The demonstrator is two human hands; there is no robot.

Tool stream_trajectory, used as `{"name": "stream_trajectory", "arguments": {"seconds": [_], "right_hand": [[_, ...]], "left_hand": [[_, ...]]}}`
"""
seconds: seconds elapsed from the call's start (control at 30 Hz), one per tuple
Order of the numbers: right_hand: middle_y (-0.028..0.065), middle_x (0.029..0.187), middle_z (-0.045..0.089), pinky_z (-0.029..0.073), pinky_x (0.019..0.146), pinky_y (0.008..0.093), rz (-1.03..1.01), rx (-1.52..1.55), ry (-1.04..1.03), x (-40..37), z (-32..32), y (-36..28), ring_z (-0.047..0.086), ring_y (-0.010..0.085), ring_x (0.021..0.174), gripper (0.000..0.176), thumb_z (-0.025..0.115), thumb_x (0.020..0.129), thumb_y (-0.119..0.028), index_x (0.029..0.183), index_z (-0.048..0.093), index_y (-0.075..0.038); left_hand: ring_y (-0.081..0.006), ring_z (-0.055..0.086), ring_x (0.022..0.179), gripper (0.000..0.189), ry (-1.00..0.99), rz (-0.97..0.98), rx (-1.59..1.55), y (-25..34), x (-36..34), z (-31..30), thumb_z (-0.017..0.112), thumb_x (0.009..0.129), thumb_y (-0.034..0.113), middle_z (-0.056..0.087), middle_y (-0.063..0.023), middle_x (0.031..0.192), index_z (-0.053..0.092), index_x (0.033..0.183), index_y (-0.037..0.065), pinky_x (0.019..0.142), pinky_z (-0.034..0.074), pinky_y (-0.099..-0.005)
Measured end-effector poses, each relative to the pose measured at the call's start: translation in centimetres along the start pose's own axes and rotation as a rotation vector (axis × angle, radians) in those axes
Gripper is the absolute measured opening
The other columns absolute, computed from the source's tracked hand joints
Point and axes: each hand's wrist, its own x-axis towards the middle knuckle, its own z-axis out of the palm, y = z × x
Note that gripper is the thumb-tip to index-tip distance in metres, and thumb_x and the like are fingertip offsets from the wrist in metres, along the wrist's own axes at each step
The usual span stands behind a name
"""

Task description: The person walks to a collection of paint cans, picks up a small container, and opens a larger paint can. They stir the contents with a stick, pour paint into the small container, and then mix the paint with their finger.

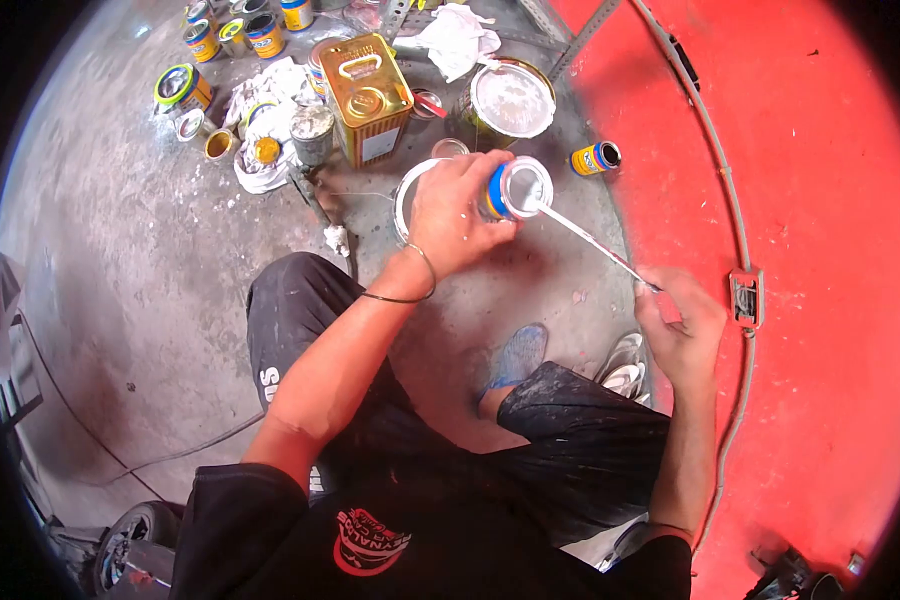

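My left hand [457,205] is wrapped round a small paint can [500,192] with a blue and yellow label. The can is tilted, its mouth turned to the right, and white paint shows inside. In my right hand [682,318] is a thin stirring stick [598,247], gripped near its reddish end. The stick's other end, coated in white, reaches into the can's mouth. Below and behind my left hand a round white-rimmed lid or container [403,205] is partly hidden.
A gold square tin [367,95] stands beyond my left hand, with a large paint-smeared bucket [511,97] to its right. Another small can [596,158] lies near the red floor. Several cans and a crumpled white cloth [270,90] are at upper left. A cable [722,170] crosses the red floor.
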Motion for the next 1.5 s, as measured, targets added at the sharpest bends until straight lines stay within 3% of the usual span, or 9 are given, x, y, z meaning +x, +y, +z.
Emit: {"name": "stream_trajectory", "arguments": {"seconds": [0.1, 0.2, 0.3, 0.5, 0.67, 1.2, 1.4, 1.5], "right_hand": [[0.0121, 0.095, 0.079, 0.061, 0.082, 0.0331, 0.272, 0.11, -0.006, 0.0, -0.3, -0.3, 0.077, 0.0174, 0.087, 0.021, 0.08, 0.096, 0.001, 0.116, 0.077, -0.001], [0.0098, 0.094, 0.078, 0.06, 0.079, 0.031, 0.579, 0.52, 0.001, 0.1, 1.2, 1.0, 0.076, 0.014, 0.085, 0.018, 0.074, 0.103, -0.002, 0.12, 0.075, 0.001], [0.0084, 0.093, 0.077, 0.059, 0.076, 0.0292, 0.672, 0.698, -0.07, 0.3, 2.7, 1.7, 0.075, 0.0144, 0.082, 0.018, 0.07, 0.107, -0.006, 0.122, 0.073, 0.003], [0.0059, 0.09, 0.075, 0.057, 0.073, 0.027, 0.743, 0.654, -0.151, 0.6, 3.8, 1.3, 0.071, 0.0113, 0.078, 0.021, 0.071, 0.108, -0.01, 0.123, 0.073, 0.005], [0.0041, 0.085, 0.073, 0.056, 0.071, 0.0262, 0.736, 0.609, -0.106, 0.5, 2.7, 3.0, 0.068, 0.0095, 0.075, 0.018, 0.073, 0.107, -0.008, 0.12, 0.074, 0.004], [0.0036, 0.086, 0.073, 0.051, 0.07, 0.0246, 0.821, 0.559, 0.008, -2.1, -1.4, 3.0, 0.065, 0.0096, 0.074, 0.012, 0.07, 0.106, -0.003, 0.115, 0.074, 0.003], [0.0038, 0.088, 0.074, 0.052, 0.075, 0.0266, 0.752, 0.582, 0.044, -3.5, -3.0, 4.1, 0.066, 0.0093, 0.075, 0.012, 0.068, 0.108, -0.005, 0.115, 0.074, 0.003], [0.0038, 0.087, 0.073, 0.055, 0.078, 0.0281, 0.818, 0.719, 0.065, -3.5, -3.2, 4.6, 0.068, 0.011, 0.078, 0.017, 0.068, 0.11, -0.015, 0.116, 0.073, 0.0]], "left_hand": [[-0.037, 0.065, 0.121, 0.076, -0.007, 0.07, -0.001, 0.6, -1.0, 0.7, 0.089, 0.07, 0.032, 0.071, -0.011, 0.128, 0.066, 0.141, 0.017, 0.108, 0.047, -0.0535], [-0.0387, 0.066, 0.121, 0.075, -0.035, 0.098, 0.05, 1.9, -1.7, 0.9, 0.092, 0.072, 0.033, 0.071, -0.0127, 0.13, 0.066, 0.141, 0.015, 0.107, 0.048, -0.0532], [-0.0385, 0.065, 0.12, 0.075, -0.043, 0.095, 0.026, 2.7, -2.2, 1.2, 0.092, 0.072, 0.032, 0.071, -0.0124, 0.13, 0.067, 0.14, 0.016, 0.108, 0.047, -0.0521], [-0.0372, 0.066, 0.12, 0.072, -0.027, 0.064, 0.006, 2.8, -2.6, 0.9, 0.095, 0.073, 0.034, 0.072, -0.0114, 0.129, 0.067, 0.137, 0.015, 0.109, 0.046, -0.051], [-0.0355, 0.066, 0.118, 0.073, 0.024, 0.058, -0.056, 2.0, -2.3, 1.0, 0.089, 0.071, 0.032, 0.071, -0.0087, 0.127, 0.066, 0.138, 0.017, 0.112, 0.043, -0.0544], [-0.0365, 0.068, 0.114, 0.07, -0.045, 0.067, -0.116, 1.8, -1.8, 2.7, 0.092, 0.072, 0.035, 0.073, -0.0106, 0.123, 0.067, 0.135, 0.015, 0.107, 0.048, -0.0521], [-0.0389, 0.067, 0.111, 0.069, -0.084, 0.022, -0.227, 2.1, -2.6, 4.5, 0.093, 0.075, 0.034, 0.072, -0.013, 0.117, 0.066, 0.135, 0.014, 0.098, 0.054, -0.0495], [-0.0403, 0.067, 0.11, 0.072, -0.163, -0.035, -0.29, 1.4, -4.0, 6.9, 0.093, 0.075, 0.033, 0.071, -0.0149, 0.116, 0.064, 0.138, 0.014, 0.098, 0.055, -0.0497]]}}
